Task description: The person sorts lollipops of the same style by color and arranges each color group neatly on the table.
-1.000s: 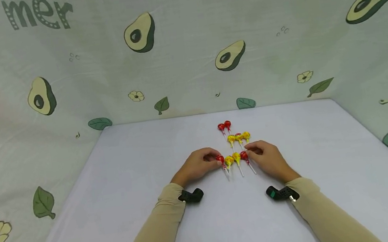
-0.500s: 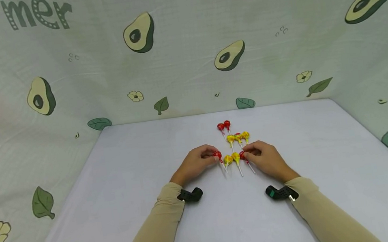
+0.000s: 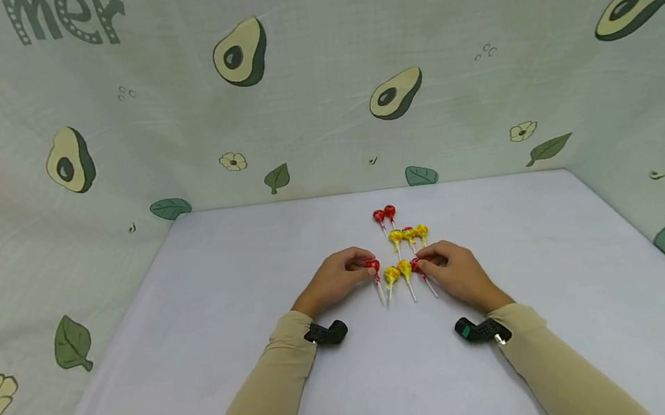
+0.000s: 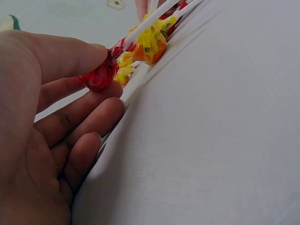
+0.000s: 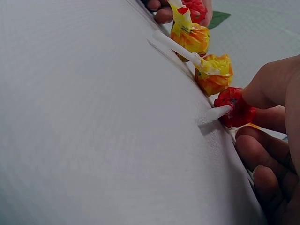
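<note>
My left hand pinches the head of a red-wrapped lollipop between thumb and fingers, its white stick angled toward me. On the other side, my right hand holds a second red lollipop by its head, thumb on top, the stick lying along the table. Between the hands, two yellow lollipops, one nearer the left and one nearer the right, lie side by side with sticks toward me. Together the heads form a short row.
Beyond the hands lies another row of lollipops, with yellow heads and a partly hidden red one. Farther back are two red lollipops. The white table meets a cloth backdrop printed with avocados at its far edge.
The left hand's red lollipop has shifted slightly left, apart from the neighbouring yellow one, and its stick has swung straighter. The right hand has barely moved.
</note>
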Motion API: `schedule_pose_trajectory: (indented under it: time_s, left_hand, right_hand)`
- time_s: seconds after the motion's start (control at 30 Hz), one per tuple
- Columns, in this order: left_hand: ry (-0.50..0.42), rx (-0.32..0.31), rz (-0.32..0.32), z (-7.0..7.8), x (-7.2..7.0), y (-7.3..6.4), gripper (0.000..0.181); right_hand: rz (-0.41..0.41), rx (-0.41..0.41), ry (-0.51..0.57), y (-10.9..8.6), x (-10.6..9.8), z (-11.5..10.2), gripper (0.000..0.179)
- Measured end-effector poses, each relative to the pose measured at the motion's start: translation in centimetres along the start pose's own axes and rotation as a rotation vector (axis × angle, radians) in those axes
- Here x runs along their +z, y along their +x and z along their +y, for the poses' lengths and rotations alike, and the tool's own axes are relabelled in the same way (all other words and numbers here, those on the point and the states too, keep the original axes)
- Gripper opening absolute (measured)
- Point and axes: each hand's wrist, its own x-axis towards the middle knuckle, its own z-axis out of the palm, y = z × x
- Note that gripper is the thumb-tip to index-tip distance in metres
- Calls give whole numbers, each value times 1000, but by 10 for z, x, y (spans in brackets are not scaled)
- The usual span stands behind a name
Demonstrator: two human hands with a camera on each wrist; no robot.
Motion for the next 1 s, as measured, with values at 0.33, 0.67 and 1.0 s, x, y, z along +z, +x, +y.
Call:
schedule_pose_trajectory:
  time_s: [0.33,0.67,1.0]
  left_hand:
    - [26,14,1,0,3,4,25]
    - [37,6,14,3,5,7,27]
    - [-80,-26,31,-3,-2,4,31]
  right_hand:
    - [8,4,-11,-1,-4,-1,20]
    - [3,8,-10,-3,-9,-1,21]
    - [-14,5,3,-2,-3,1,20]
